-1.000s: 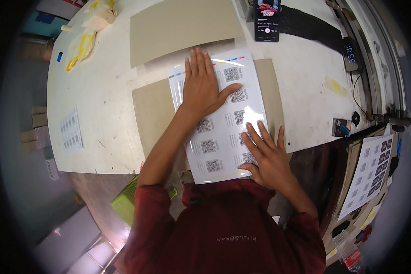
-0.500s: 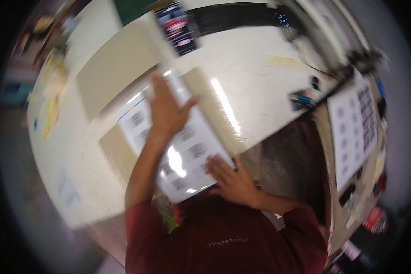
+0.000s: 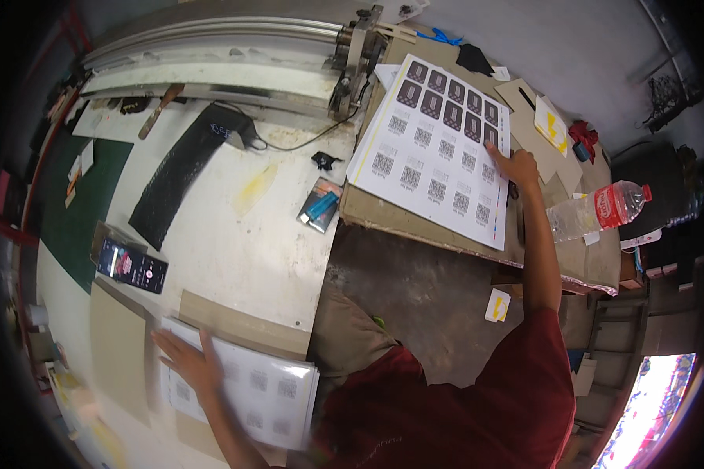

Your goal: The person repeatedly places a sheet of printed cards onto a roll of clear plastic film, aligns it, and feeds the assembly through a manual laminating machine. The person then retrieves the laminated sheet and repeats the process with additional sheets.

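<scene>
My left hand (image 3: pixel 192 363) lies with fingers spread on the upper left part of a glossy white printed sheet (image 3: pixel 238 383) bearing square codes. More sheet edges show beneath it, on grey-brown board. Far to the right, my right hand (image 3: pixel 518 166) reaches the right edge of a large printed sheet (image 3: pixel 422 187). One digit stretches onto that sheet's surface; the other fingers look bent beside the edge. This sheet carries dark rounded labels and rows of square codes. It lies flat on other paper, on a board-covered side table (image 3: pixel 383 215).
A phone (image 3: pixel 133 266) leans near a black strip (image 3: pixel 184 172) on the white table (image 3: pixel 242 266). A long metal roller machine (image 3: pixel 227 47) stands at the back. A clear plastic bottle (image 3: pixel 594 211) lies at the right. Between the tables is a floor gap (image 3: pixel 414 289).
My view has swung to the right. My right hand has left the glossy sheet and reached the large sheet on the side table. My left hand stays on the glossy sheet.
</scene>
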Tool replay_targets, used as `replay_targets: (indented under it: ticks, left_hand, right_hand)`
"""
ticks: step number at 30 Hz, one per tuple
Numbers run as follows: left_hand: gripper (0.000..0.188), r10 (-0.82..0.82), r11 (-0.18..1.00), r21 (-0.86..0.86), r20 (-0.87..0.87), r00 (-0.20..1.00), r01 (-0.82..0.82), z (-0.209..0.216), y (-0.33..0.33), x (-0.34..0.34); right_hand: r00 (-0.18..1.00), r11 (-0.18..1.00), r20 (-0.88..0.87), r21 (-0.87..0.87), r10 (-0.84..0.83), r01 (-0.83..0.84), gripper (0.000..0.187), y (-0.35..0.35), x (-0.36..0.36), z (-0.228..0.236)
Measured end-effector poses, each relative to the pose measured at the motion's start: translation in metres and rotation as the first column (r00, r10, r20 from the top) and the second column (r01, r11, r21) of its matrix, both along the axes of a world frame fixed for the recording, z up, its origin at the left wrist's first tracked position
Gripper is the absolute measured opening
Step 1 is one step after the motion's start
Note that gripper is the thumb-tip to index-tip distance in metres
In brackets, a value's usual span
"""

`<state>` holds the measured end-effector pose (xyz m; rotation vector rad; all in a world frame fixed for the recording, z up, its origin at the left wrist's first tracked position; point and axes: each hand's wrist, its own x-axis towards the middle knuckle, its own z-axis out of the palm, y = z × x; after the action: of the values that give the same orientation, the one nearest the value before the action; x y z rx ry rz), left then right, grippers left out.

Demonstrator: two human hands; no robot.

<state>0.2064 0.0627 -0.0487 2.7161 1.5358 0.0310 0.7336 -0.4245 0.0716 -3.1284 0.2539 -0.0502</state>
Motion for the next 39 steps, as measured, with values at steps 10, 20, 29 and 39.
replay_targets:
  ticks: [10, 20, 29, 39]
  left_hand:
    - [0.093, 0.030, 0.999, -0.022, -0.036, 0.999, -0.031, 0.006, 0.004, -0.007]
    - [0.089, -0.047, 0.999, 0.011, -0.010, 0.999, 0.047, 0.000, 0.004, -0.011]
    - [0.092, -0.295, 0.951, 0.160, 0.210, 0.932, 0.265, 0.028, -0.002, 0.014]
    - [0.093, -0.397, 0.914, 0.031, 0.279, 0.875, 0.405, 0.055, -0.027, 0.065]
  right_hand:
    - [0.999, 0.984, -0.038, 0.176, 0.036, -0.029, 0.087, -0.021, 0.053, -0.026]
    - [0.906, 0.977, 0.374, -0.004, 0.197, -0.211, 0.049, -0.008, 0.038, -0.026]
    - [0.794, 0.385, 0.607, 0.739, -0.024, -0.553, 0.017, -0.044, 0.053, 0.068]
    - [0.864, 0.921, 0.484, 0.258, 0.136, -0.290, 0.027, -0.001, 0.043, -0.025]
